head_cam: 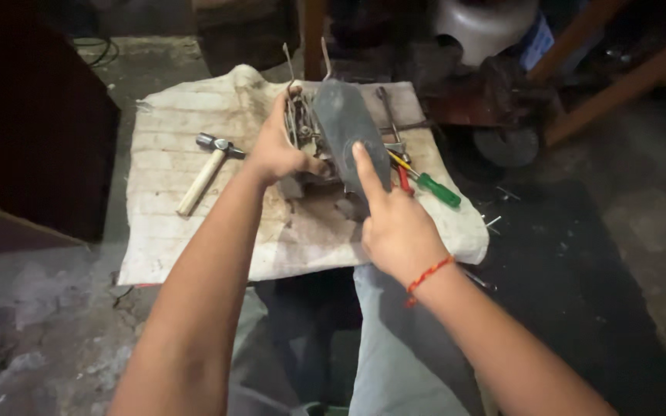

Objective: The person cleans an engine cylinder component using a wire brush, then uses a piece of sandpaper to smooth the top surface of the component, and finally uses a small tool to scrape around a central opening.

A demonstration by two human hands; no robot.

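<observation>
A dark grey, elongated metal plate with rounded ends (346,131), fixed to a cluster of grimy metal mechanism parts (306,135), stands raised on edge above a dirty off-white woven sack (186,231) spread on the concrete floor (32,308). It looks stiff and fairly heavy for its size, with a smooth, probably greasy face that would slide under a flat touch; the surer hold seems to be on the rough mechanism at its left edge and lower end, not on the broad face.

The left hand (275,150) grips exactly there, its fingers curled tight around the metal parts beside the plate, thumb towards the plate's lower left. The right hand (395,227), with a red thread band at the wrist, lies below and to the right of the plate: its forefinger is stretched out and pressed flat up the plate's face, while the other fingers are folded under, so whether they touch the plate's lower rim I cannot tell.

Just right of the plate lie a green-handled screwdriver (435,189) and a red-handled tool (403,177), partly hidden. A spanner (389,115) lies behind. Well to the left, a wooden-handled hammer (206,173) rests on the sack.
</observation>
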